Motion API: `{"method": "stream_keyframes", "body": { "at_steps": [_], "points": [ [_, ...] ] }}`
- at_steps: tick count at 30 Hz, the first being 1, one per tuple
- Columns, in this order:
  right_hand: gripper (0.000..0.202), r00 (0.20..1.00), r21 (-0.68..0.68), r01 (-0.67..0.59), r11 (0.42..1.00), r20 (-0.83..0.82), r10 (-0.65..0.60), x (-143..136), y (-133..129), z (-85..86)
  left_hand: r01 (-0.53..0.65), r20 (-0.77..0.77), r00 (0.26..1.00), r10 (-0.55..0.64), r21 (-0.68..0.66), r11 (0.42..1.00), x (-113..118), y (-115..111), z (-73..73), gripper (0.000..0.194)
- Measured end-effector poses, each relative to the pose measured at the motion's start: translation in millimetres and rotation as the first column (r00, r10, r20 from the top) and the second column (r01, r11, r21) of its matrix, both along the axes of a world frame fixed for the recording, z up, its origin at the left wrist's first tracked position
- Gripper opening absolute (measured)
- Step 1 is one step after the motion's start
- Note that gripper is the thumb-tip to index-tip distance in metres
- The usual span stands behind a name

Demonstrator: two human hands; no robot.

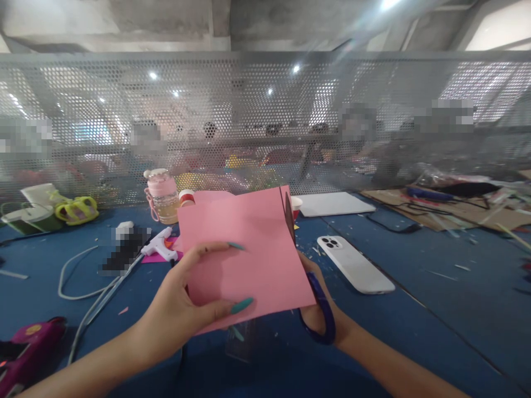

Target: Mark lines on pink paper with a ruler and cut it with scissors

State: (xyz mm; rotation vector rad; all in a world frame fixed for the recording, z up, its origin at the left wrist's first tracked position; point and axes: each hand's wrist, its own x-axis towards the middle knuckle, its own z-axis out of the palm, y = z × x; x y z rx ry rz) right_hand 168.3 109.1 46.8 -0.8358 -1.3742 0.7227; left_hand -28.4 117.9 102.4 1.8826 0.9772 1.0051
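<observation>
Paper (249, 249), thin and floppy by its look, pinched at its near edge by left hand (182, 301) fingers, right hand (317, 315) fingers clamped in scissors (321, 309) beside it.

Bright, even light falls from ceiling lamps (388, 4) at the upper right, flaring into a hazy streak. Small glints dot the perforated metal screen (257, 99). The background beyond is soft and blurred; frame edges bow outward, shadows faint.
</observation>
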Motion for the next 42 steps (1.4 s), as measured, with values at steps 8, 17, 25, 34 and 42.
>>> {"method": "stream_keyframes", "body": {
  "at_steps": [8,17,25,34,42],
  "points": [
    [0.047,1.0,0.01,-0.009,1.0,0.002,0.009,1,0,-2.6,-0.003,-0.012,1.0,0.003,0.014,1.0,0,-1,1.4,0.048],
    [0.047,0.997,0.018,-0.05,0.999,-0.058,0.05,2,3,-6.3,0.013,0.033,0.999,-0.013,-0.01,1.0,1,0,-0.8,0.049],
    [0.048,0.993,-0.085,-0.042,0.995,-0.111,0.033,3,0,1.1,0.035,0.065,0.997,-0.031,-0.063,0.997,3,-3,-2.5,0.046],
    [0.043,0.993,-0.116,-0.039,0.992,-0.111,0.026,3,0,2.8,0.031,0.057,0.998,-0.027,-0.068,0.997,3,-2,-3.1,0.047],
    [0.041,0.993,-0.066,-0.001,0.998,-0.116,-0.007,1,1,5.3,0.044,0.033,0.999,-0.043,-0.043,0.998,2,-1,-3.1,0.047]
  ]
}}
